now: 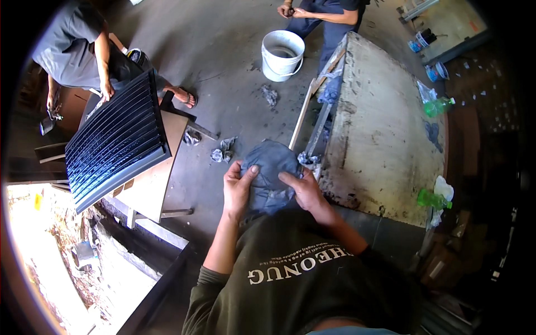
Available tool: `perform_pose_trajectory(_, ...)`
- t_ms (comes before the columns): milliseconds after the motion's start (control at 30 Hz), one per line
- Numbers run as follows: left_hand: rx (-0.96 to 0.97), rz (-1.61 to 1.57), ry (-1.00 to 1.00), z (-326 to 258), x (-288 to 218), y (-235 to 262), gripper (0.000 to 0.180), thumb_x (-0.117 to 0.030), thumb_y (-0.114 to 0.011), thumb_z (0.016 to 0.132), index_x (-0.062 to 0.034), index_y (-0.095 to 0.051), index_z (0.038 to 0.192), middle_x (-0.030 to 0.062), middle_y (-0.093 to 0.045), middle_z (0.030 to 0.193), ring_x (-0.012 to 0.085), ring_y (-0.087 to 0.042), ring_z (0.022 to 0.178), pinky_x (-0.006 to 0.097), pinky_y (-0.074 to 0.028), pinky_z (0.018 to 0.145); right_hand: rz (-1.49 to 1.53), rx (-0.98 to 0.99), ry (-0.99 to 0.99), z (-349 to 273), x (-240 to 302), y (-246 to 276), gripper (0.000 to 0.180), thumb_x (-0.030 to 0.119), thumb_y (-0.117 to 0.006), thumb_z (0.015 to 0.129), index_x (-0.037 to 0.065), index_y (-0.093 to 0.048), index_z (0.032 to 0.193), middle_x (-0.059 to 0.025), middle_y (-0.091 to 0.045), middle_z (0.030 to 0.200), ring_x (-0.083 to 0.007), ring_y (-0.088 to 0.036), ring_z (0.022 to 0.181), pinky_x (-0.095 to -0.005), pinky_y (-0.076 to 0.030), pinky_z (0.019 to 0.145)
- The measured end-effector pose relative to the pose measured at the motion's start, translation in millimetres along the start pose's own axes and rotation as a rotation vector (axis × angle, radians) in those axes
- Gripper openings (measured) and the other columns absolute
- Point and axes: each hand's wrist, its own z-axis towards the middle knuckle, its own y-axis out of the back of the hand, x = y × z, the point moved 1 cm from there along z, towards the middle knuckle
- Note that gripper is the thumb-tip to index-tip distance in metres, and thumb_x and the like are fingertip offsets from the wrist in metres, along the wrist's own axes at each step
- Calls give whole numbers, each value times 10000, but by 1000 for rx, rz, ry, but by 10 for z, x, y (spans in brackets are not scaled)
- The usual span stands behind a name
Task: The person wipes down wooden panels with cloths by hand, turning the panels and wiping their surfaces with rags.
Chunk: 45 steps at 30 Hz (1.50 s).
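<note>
A crumpled grey-blue cloth (272,167) is stretched between my two hands, just in front of my body. My left hand (239,181) grips its left edge, thumb on top and fingers folded beneath. On the other side my right hand (303,187) pinches the right edge the same way. The cloth looks damp and stained, with a paler patch low down. My fingers under it are partly hidden.
A stained pale tabletop (385,128) stands at right, with green plastic bottles (438,106) along its far side. Ahead is a white bucket (282,56) near a person's hands (293,12). At left another person holds a glossy black slatted panel (120,139). Crumpled rags (224,149) lie on the floor.
</note>
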Motion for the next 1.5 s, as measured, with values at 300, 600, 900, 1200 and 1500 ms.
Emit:
perform_pose_trajectory(300,-131,897,-550,-82,-599,499,487,-196,-770,718,-31,-564,1127,95,-584,1024,204,-552,899,308,-445,780,279,84,-74,288,-16,-448,437,129,-643,854,-33,-473,1222,-103,-603,1104,-213,-594,994,-351,-477,880)
perform_pose_trajectory(600,-109,570,-247,-58,-567,571,110,-25,-640,826,-3,-629,933,28,-661,854,100,-596,799,242,-473,740,61,209,-164,407,-117,-521,328,10,-484,762,-12,-587,1073,-69,-638,949,-149,-611,874,-306,-477,840)
perform_pose_trajectory(900,-81,263,-248,200,-917,641,130,-152,-580,918,-25,-599,894,-29,-593,775,48,-497,720,197,-398,706,343,169,-385,504,-152,-287,310,96,-430,864,-21,-581,1108,-105,-646,984,-193,-644,844,-342,-518,799)
perform_pose_trajectory(1200,-320,1097,-743,215,-975,349,468,-156,-694,768,-8,-494,1165,186,-512,1121,350,-486,1051,418,-387,915,300,113,-220,507,-51,-557,377,289,-440,963,30,-520,1224,-74,-610,1120,-176,-597,1016,-329,-464,920)
perform_pose_trajectory(1500,-239,612,-299,10,-675,585,79,-56,-644,823,-4,-611,874,0,-595,732,108,-510,622,243,-439,621,172,66,-167,579,-168,-595,362,259,-498,956,25,-524,1230,-20,-583,1132,-104,-519,1042,-252,-368,950)
